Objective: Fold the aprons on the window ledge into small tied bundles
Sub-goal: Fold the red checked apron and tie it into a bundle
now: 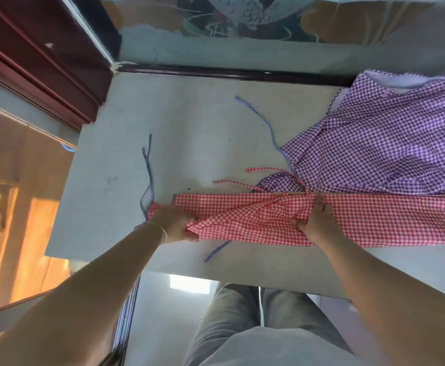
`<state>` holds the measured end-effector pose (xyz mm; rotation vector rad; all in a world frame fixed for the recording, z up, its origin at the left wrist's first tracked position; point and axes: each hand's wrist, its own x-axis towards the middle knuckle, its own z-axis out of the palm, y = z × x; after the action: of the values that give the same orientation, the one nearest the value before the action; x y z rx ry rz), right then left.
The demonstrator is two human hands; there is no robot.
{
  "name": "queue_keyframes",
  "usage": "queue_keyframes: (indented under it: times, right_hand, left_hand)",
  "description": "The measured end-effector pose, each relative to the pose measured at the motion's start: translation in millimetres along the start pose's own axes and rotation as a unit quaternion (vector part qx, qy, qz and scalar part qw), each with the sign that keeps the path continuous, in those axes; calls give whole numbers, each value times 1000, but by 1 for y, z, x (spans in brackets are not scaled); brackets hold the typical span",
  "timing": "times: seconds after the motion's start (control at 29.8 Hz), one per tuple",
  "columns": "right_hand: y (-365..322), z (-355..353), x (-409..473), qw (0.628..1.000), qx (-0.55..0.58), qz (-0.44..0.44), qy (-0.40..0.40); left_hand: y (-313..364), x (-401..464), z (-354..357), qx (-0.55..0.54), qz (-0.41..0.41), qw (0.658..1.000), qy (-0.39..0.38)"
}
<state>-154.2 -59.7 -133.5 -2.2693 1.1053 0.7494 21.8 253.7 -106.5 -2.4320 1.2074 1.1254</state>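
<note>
No text, label, brand, number or sign can be read on anything in view.

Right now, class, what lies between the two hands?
In the head view, only a stretch of the folded red apron spans from left hand to right hand.
</note>
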Motion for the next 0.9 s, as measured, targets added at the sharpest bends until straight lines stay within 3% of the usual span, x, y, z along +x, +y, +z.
queue_keyframes:
  times: [0.2,0.34,0.37,0.44,0.5,0.54,0.6,0.67,0.8,0.9]
  right_hand:
    - [-4,1,-1,1000,-14,17,0]
    - [-5,1,-1,1000,-17,23,-1]
    - [-4,0,-1,1000,-17,23,-1]
    - [-6,0,-1,1000,-19,19,-4]
    - [-8,-1,-1,999,-23,21,-9]
    - [-9,-1,-1,999,-26,25,-9]
    - [-11,-2,0,999,-24,29,-17]
    - [-11,-2,1,999,-17,28,-27]
    - [-5,3,4,1000,-18,17,-18]
    - [-1,5,4,1000,-23,3,-8]
  left_hand:
    - [-58,3,-2,-28,-101,990,-90]
    - [-83,-9,9,-99,-264,958,-51]
    - [-77,-11,9,-103,-306,946,9]
    - [-45,-10,8,-95,-317,916,225]
    - [12,-4,1,-112,-203,867,441]
    - [48,1,-4,-107,-117,870,467]
    - [120,11,-4,-33,63,930,359]
    - [166,26,1,24,161,960,227]
    - [158,63,24,3,65,989,135]
    - [132,65,35,-14,13,993,114]
